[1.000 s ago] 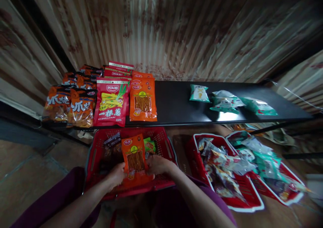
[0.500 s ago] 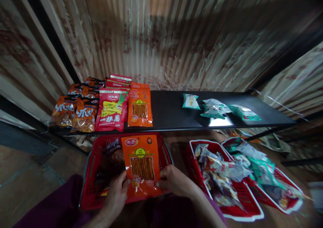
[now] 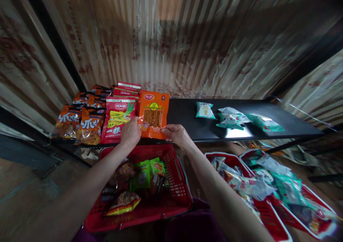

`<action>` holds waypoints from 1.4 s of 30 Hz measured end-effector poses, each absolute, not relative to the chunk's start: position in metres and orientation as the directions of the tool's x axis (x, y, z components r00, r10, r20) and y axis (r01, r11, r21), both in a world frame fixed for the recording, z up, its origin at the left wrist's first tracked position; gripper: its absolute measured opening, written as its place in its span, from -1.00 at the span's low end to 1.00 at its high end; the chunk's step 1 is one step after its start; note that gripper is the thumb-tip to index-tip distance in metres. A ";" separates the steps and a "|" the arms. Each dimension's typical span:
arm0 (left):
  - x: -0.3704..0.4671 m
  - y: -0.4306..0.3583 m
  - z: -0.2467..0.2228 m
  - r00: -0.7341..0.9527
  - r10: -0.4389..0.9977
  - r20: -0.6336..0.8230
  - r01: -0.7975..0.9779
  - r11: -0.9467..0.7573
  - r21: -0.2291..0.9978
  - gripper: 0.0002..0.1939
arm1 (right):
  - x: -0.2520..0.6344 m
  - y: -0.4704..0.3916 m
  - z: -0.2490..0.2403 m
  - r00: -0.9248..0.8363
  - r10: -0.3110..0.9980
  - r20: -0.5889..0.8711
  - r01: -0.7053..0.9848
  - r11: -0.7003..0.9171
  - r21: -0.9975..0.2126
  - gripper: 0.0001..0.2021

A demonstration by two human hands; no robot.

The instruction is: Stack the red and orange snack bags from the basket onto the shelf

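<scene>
An orange snack packet (image 3: 153,115) with a window of brown sticks stands upright at the shelf's front. My left hand (image 3: 130,132) pinches its lower left edge, partly covering a red snack bag (image 3: 119,119) beside it. My right hand (image 3: 177,133) grips the lower right corner between thumb and fingers. Other orange packets are mostly hidden behind the held one. Left of the red bags stand several black-and-orange snack bags (image 3: 89,124).
Green-and-white packets (image 3: 205,110) lie along the right of the black shelf (image 3: 182,117). Below me a red basket (image 3: 171,177) holds green, yellow and brown packets. Two white-rimmed red baskets (image 3: 268,213) of snacks stand at the lower right, against corrugated sheeting (image 3: 187,38).
Both hands have carried the orange packet up and forward from above the red basket to the shelf, in front of the other orange packets. The basket's contents now show.
</scene>
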State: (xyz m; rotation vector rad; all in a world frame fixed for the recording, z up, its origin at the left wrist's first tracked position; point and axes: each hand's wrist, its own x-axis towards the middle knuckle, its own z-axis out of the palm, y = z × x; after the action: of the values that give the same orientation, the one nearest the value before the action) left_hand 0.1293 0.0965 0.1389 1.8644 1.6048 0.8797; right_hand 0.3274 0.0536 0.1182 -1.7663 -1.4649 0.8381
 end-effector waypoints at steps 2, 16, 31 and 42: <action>0.134 0.104 0.137 0.081 0.986 0.146 0.685 -0.161 0.711 -0.72 | 0.328 0.067 0.119 0.187 0.980 -0.066 0.602 -0.167 -0.781 -0.71; 0.141 0.106 0.124 0.326 0.940 0.101 0.938 -0.335 0.095 -0.66 | 0.316 0.076 0.112 0.259 0.960 -0.106 0.746 -0.269 -0.609 -0.76; 0.147 0.087 0.120 0.432 0.869 0.242 0.901 -0.423 -0.091 -0.67 | 0.309 0.074 0.100 0.277 0.959 -0.060 0.790 -0.263 -0.554 -0.87; 0.157 0.085 0.070 0.505 0.786 0.358 0.830 -0.556 0.052 -0.57 | 0.292 0.080 0.120 -0.014 0.916 0.400 0.981 0.091 -0.173 -0.57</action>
State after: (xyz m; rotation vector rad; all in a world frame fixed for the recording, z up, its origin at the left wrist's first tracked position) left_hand 0.1567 0.0847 0.0698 2.8329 1.5289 0.5654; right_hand 0.2924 0.0799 0.1195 -1.8625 -1.9685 -0.2131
